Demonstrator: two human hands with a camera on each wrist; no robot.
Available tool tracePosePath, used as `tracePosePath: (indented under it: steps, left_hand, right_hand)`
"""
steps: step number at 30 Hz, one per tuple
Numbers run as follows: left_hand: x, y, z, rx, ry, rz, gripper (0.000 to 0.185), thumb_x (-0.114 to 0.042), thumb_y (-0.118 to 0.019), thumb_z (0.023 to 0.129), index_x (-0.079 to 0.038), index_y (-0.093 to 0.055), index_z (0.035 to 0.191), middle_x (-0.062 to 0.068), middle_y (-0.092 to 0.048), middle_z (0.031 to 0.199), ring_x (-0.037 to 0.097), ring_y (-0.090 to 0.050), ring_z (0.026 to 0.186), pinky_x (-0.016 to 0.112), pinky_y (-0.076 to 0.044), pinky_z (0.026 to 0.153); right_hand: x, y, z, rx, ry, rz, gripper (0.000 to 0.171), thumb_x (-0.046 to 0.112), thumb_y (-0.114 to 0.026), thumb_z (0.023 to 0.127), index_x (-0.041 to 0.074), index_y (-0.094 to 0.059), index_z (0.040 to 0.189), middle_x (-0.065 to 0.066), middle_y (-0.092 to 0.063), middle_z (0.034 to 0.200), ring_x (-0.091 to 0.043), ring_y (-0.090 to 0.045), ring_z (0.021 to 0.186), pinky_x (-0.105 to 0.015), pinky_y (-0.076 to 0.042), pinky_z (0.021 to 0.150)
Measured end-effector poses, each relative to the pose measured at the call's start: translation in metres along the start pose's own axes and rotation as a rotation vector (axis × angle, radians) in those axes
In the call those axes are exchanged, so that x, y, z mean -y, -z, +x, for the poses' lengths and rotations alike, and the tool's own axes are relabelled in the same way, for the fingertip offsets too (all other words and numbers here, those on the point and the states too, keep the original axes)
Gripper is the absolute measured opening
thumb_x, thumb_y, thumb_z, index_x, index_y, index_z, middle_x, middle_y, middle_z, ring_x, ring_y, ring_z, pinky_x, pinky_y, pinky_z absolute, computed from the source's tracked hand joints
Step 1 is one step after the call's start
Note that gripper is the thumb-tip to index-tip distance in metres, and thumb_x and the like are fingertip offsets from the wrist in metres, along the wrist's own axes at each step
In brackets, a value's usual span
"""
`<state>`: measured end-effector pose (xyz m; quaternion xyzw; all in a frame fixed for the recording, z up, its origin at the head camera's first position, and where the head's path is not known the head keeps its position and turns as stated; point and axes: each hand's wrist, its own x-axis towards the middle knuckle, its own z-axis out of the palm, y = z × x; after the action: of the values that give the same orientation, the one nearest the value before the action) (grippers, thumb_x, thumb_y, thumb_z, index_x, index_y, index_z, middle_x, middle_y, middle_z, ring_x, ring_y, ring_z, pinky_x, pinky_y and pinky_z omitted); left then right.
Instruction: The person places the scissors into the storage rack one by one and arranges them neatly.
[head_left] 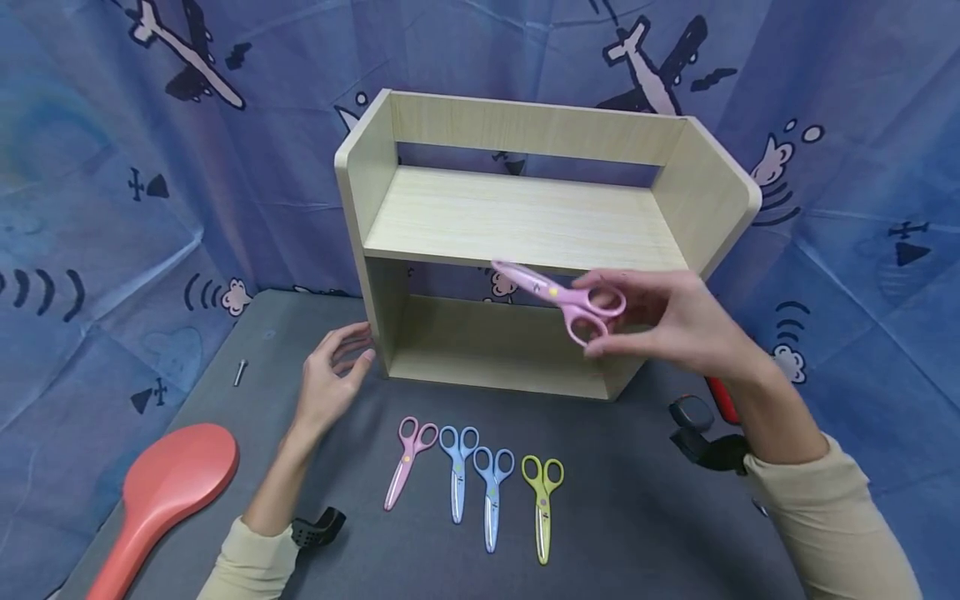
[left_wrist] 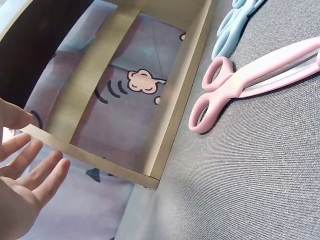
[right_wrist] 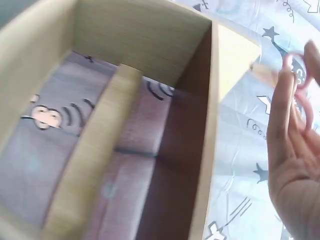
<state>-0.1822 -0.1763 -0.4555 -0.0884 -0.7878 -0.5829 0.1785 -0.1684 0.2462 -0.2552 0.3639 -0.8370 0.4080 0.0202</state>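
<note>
Pink scissors [head_left: 555,293] are pinched by the handle loops in my right hand [head_left: 667,321], raised in front of the wooden shelf [head_left: 510,217]. Their blades point left, at about the height of the middle board. Blurred in the right wrist view, the same scissors [right_wrist: 300,95] show between thumb and fingers. My left hand [head_left: 333,375] is beside the shelf's left side panel, fingers loosely bent and holding nothing; whether the fingertips touch the panel I cannot tell. On the table lie another pair of pink scissors [head_left: 407,461], two blue pairs [head_left: 457,473] and a yellow pair [head_left: 543,504].
A large red spoon-shaped object [head_left: 176,475] lies at the table's left edge. Behind it is a small metal bolt [head_left: 240,372]. A dark round device [head_left: 692,413] and a red item [head_left: 722,400] sit near my right forearm. Printed blue cloth [head_left: 285,167] hangs behind the shelf.
</note>
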Motion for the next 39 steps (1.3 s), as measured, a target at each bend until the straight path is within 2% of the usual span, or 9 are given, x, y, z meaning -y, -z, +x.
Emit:
tracePosePath:
  steps: [3,6,12,17,24,28,33,36,39]
  left_hand:
    - [-0.001,-0.001,0.000,0.002,-0.005,-0.009,0.042,0.001,-0.070,0.102,0.003,-0.064,0.143,0.025,-0.065,0.140,0.045,-0.069,0.131,0.006,-0.055,0.093]
    - [0.000,0.000,0.000,0.000,-0.008,-0.013,0.042,0.002,-0.070,0.101,0.003,-0.064,0.143,0.026,-0.065,0.140,0.046,-0.069,0.130,0.006,-0.056,0.093]
    - [0.003,0.001,0.000,-0.003,-0.010,-0.032,0.042,0.002,-0.070,0.101,0.002,-0.065,0.142,0.024,-0.065,0.140,0.045,-0.069,0.130,0.007,-0.057,0.092]
    - [0.004,0.001,0.000,0.000,-0.017,-0.035,0.042,0.002,-0.070,0.101,0.002,-0.065,0.143,0.025,-0.065,0.140,0.046,-0.069,0.129,0.008,-0.058,0.092]
    - [0.003,0.001,0.000,0.008,-0.005,-0.033,0.043,0.002,-0.071,0.101,0.001,-0.065,0.144,0.024,-0.064,0.141,0.045,-0.069,0.129,0.011,-0.059,0.092]
    - [0.003,0.001,0.000,0.010,0.002,-0.038,0.043,0.002,-0.070,0.101,0.001,-0.064,0.144,0.024,-0.064,0.141,0.045,-0.069,0.130,0.010,-0.059,0.092]
    - [0.002,0.001,0.000,0.011,0.000,-0.042,0.043,0.002,-0.070,0.101,0.002,-0.064,0.143,0.025,-0.064,0.141,0.046,-0.069,0.129,0.009,-0.058,0.091]
    - [0.003,0.001,0.000,0.013,-0.006,-0.043,0.042,0.002,-0.070,0.102,0.002,-0.064,0.143,0.025,-0.064,0.141,0.046,-0.069,0.129,0.008,-0.058,0.091]
    - [0.004,0.002,0.000,0.014,-0.007,-0.043,0.042,0.001,-0.070,0.102,0.002,-0.064,0.144,0.025,-0.064,0.141,0.046,-0.069,0.129,0.008,-0.058,0.091]
  right_hand:
    - [0.009,0.005,0.034,-0.090,-0.011,-0.053,0.060,0.000,-0.094,0.081,0.010,-0.074,0.136,0.001,-0.074,0.097,-0.013,-0.069,0.075,-0.017,-0.060,0.067]
    - [0.013,0.002,0.067,-0.135,-0.059,-0.065,0.054,0.009,-0.096,0.082,0.011,-0.076,0.131,0.000,-0.072,0.091,-0.013,-0.067,0.073,-0.017,-0.055,0.063]
    - [0.009,-0.019,0.131,-0.100,-0.130,-0.063,0.050,0.020,-0.098,0.081,0.010,-0.077,0.125,-0.004,-0.076,0.089,-0.010,-0.070,0.075,-0.017,-0.053,0.062]
    - [0.003,-0.045,0.168,-0.069,-0.141,-0.067,0.045,0.024,-0.097,0.083,0.009,-0.079,0.121,-0.005,-0.078,0.090,-0.009,-0.069,0.075,-0.019,-0.051,0.064]
    - [0.005,-0.078,0.193,-0.117,-0.102,-0.219,0.041,0.037,-0.095,0.083,0.010,-0.080,0.109,-0.005,-0.075,0.090,-0.016,-0.066,0.079,-0.025,-0.050,0.069]
    - [0.011,-0.093,0.205,-0.143,-0.132,-0.312,0.050,0.047,-0.094,0.082,0.006,-0.077,0.105,-0.007,-0.076,0.096,-0.018,-0.063,0.086,-0.027,-0.047,0.075]
    - [0.015,-0.107,0.216,-0.161,-0.150,-0.358,0.049,0.050,-0.092,0.083,0.005,-0.076,0.092,-0.008,-0.075,0.092,-0.020,-0.060,0.086,-0.030,-0.045,0.076]
    - [0.016,-0.111,0.218,-0.176,-0.132,-0.362,0.049,0.048,-0.092,0.084,0.003,-0.080,0.099,-0.010,-0.079,0.096,-0.021,-0.067,0.090,-0.032,-0.052,0.081]
    - [0.017,-0.110,0.217,-0.156,-0.127,-0.315,0.052,0.044,-0.092,0.086,0.002,-0.081,0.114,-0.013,-0.082,0.108,-0.023,-0.075,0.097,-0.035,-0.059,0.087]
